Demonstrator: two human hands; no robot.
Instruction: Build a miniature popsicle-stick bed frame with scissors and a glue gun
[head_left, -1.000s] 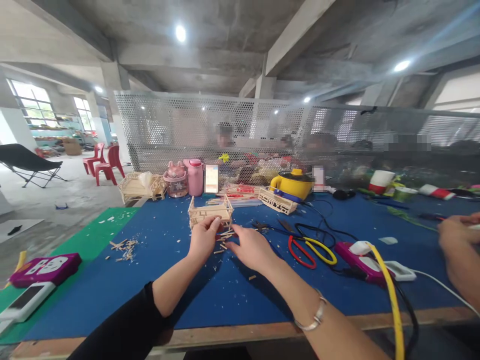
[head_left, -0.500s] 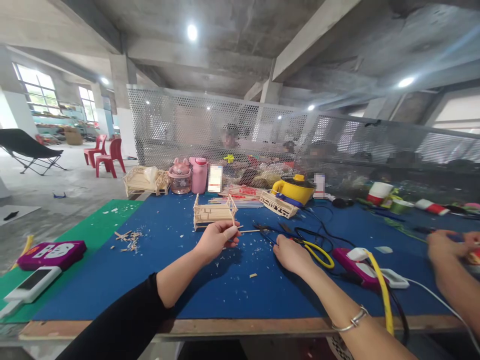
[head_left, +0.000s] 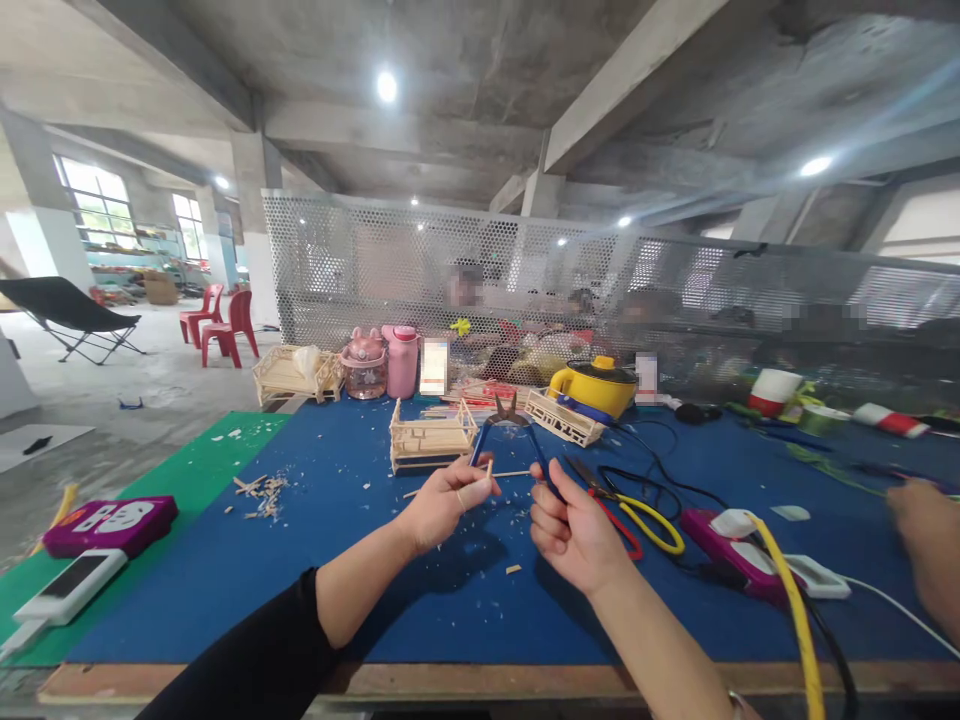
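My right hand [head_left: 574, 525] is closed around the right handle of blue-handled cutting pliers [head_left: 541, 452]. Their jaws point away from me and stand apart, and the handles are spread wide. The other handle runs down to the fingertips of my left hand [head_left: 442, 508]; whether they touch it I cannot tell. Pinched in my left hand is a thin wooden stick [head_left: 490, 468]. Just beyond that hand stands a small wooden model [head_left: 429, 440] with railed sides. Another thin stick [head_left: 514, 473] shows between my hands.
Scissors [head_left: 651, 525] with red and yellow handles lie to the right, beside black cables and a purple power strip [head_left: 720, 545]. Wood scraps [head_left: 261, 492] are heaped at left. Behind are pink bottles [head_left: 401, 362] and a yellow pot [head_left: 596, 385]. A co-worker's hand [head_left: 926, 530] is at far right.
My right hand has picked up the pliers from the mat and raised them, opened, toward my left hand. My left hand still holds a stick, now tipped upright.
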